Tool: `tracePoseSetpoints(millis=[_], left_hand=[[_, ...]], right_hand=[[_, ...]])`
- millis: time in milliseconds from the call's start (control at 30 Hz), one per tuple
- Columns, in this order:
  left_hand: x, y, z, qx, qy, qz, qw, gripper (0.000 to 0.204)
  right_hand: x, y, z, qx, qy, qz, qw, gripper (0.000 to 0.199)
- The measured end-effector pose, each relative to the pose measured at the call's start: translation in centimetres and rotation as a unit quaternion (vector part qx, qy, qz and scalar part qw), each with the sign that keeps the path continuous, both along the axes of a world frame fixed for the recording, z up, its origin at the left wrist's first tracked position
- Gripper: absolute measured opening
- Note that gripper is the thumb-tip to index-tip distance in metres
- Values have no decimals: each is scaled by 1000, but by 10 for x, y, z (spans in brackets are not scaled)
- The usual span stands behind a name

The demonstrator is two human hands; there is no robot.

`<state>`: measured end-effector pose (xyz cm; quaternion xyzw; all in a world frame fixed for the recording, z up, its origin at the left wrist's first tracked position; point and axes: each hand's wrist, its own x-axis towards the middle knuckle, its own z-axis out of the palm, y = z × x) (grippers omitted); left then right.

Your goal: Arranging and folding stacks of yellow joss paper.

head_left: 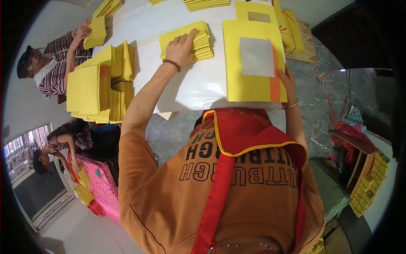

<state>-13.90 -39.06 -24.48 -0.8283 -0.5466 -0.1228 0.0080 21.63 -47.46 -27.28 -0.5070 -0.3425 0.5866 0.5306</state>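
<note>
My left hand point(179, 50) lies on top of a small fanned stack of folded yellow paper point(202, 42), its fingers reaching over the upper sheets and its thumb hidden. To the right of it is a larger, thick stack of yellow paper point(247, 89), with a silver-grey square point(257, 57) and an orange stripe point(274, 72) on its top sheet. My right hand point(289, 86) rests along that stack's right edge, fingers slightly apart and touching the side. Part of the hand is hidden by the paper. Both stacks lie on a white-covered table point(190, 86).
Tall piles of folded yellow paper point(86, 89) stand at the table's left corner. Beyond them a person in a striped top point(57, 51) handles another yellow stack point(96, 34). Lower left, a second person point(67, 139) sits by a pink cloth point(99, 178). Tied yellow bundles point(292, 31) lie at right.
</note>
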Motion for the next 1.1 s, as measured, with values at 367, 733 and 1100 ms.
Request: tracePoseSetpoints(millis=[367,733,1100], left_hand=[[2,-9,-15,46,15,4,999,66],[15,-15,17,9,50,39,998,73],[130,-104,84,-44,-73,-313,946,51]], right_hand=[[4,-1,0,4,-2,22,1000,53],[5,1,26,157,-316,6,936,56],[9,7,10,207,-224,46,951,29]])
